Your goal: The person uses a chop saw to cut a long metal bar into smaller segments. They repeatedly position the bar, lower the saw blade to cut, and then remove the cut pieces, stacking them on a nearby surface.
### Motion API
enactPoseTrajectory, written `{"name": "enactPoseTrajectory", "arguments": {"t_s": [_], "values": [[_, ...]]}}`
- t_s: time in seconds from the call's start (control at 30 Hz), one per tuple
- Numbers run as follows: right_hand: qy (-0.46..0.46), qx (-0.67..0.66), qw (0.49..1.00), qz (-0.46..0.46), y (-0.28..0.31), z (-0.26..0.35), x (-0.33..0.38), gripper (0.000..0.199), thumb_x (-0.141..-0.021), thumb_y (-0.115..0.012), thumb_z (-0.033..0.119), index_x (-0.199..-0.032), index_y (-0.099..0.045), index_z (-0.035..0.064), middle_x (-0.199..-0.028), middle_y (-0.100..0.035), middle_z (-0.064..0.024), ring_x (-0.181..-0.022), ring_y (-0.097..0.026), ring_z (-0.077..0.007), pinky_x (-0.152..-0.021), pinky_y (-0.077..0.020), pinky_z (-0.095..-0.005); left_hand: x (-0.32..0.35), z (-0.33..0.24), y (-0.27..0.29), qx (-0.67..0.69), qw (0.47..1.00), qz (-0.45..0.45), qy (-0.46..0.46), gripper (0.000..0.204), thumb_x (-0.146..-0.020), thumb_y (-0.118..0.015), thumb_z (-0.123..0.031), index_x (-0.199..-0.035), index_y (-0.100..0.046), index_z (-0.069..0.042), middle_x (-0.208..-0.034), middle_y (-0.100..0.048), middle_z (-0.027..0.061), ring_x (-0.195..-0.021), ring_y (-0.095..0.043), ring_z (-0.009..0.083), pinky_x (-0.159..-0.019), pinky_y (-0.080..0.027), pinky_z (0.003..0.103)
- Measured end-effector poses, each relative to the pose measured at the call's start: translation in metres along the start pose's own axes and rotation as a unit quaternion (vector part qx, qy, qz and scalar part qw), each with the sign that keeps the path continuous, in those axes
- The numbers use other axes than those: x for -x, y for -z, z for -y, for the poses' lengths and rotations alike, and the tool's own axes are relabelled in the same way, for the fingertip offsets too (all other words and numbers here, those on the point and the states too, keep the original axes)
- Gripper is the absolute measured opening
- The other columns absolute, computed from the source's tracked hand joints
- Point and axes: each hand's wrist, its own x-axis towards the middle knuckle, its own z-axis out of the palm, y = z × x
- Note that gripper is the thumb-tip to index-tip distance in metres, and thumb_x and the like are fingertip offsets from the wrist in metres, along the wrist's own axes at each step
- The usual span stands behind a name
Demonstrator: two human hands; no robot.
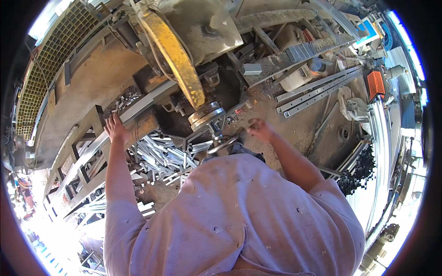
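Note:
My left hand [117, 130] is laid across a long grey square metal tube [140, 108], its fingers bent over the far side. The tube runs from the lower left into a cutting machine with a worn yellow arm [174, 51]. Beneath the arm's lower end sits a round metal part [206, 116]. A screw joins the machine's front to a handwheel [223, 145] close to my body. Just right of the wheel is my right hand [260, 130], fingers loosely curled and apart, with nothing visible in them. Whether it touches the wheel's rim is unclear.
Many short cut tubes [159, 154] lie heaped below my left arm. A welded metal frame [85, 156] supports the tube on the left. Perforated bars [320, 92] and a pale plastic container [296, 78] are at right, near an orange box [375, 84]. Yellow grating [50, 64] stands far left.

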Motion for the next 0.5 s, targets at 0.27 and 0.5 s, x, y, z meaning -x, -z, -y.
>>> {"name": "enactPoseTrajectory", "arguments": {"t_s": [0.27, 0.5], "values": [[0.033, -0.201, 0.979, -0.014, 0.083, 0.165, -0.043, 0.048, -0.089, -0.076, 0.028, -0.127, -0.062, 0.0020, -0.102, -0.074, -0.0114, -0.084, -0.071, -0.0165, -0.078, -0.0551, -0.0328, -0.012, -0.017, 0.008, -0.056, 0.990, 0.083, 0.101, 0.114, -0.077, -0.077, -0.030, -0.163, -0.003, -0.023, -0.170, -0.008, 0.0087, -0.157, 0.001, 0.0332, -0.124, -0.004, 0.056], [0.227, -0.008, 0.974, 0.000, 0.075, 0.252, -0.146, 0.060, -0.085, -0.080, 0.030, -0.136, -0.060, 0.0044, -0.122, -0.068, -0.0214, -0.111, -0.066, -0.0291, -0.093, -0.0523, -0.0354, -0.026, 0.000, -0.007, -0.035, 0.981, 0.110, 0.154, 0.114, -0.075, -0.068, -0.007, -0.162, 0.000, -0.032, -0.171, -0.004, 0.0029, -0.158, 0.004, 0.0309, -0.123, -0.008, 0.060]]}}
